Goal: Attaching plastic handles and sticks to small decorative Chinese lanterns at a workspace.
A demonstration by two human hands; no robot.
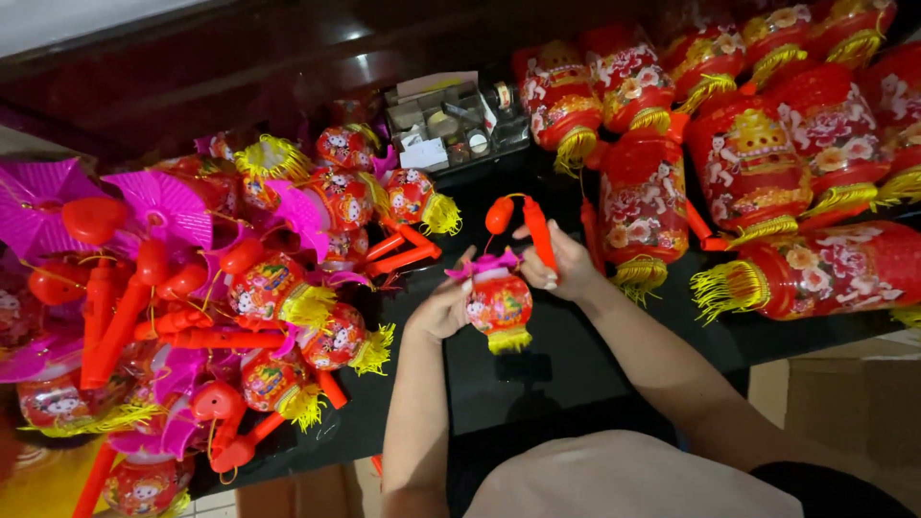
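Head view: both hands meet over a dark glossy desk (537, 384). The left hand (443, 309) cups a small red toy lantern (499, 302) from its side, grip narrow around the round printed body; the lantern hangs just above the desk, between the two hands, with a pink petal cap (484, 264) on top and a yellow fringe (509, 340) at the bottom. The right hand (568, 269) is closed around an orange plastic handle stick (539, 232), which joins by a thin cord to an orange heart-shaped end piece (499, 215) above the lantern. Judgement: the lantern looks very light, with a thin foil or plastic shell that would dent under a hard squeeze; the fringe is soft and would crush or snag; the cord is slack and apt to tangle. Best hold seems to be the stiff stick, or a loose cupping of the body, away from cap and fringe. To the person's left lies a heap of like small lanterns (288, 288) with orange sticks and pink fan shapes (163, 206). To the right, rows of large red cylinder lanterns (748, 163) with yellow tassels, lying close together. Behind the hands, a small compartment tray of oddments (451, 125); contents too small to tell.
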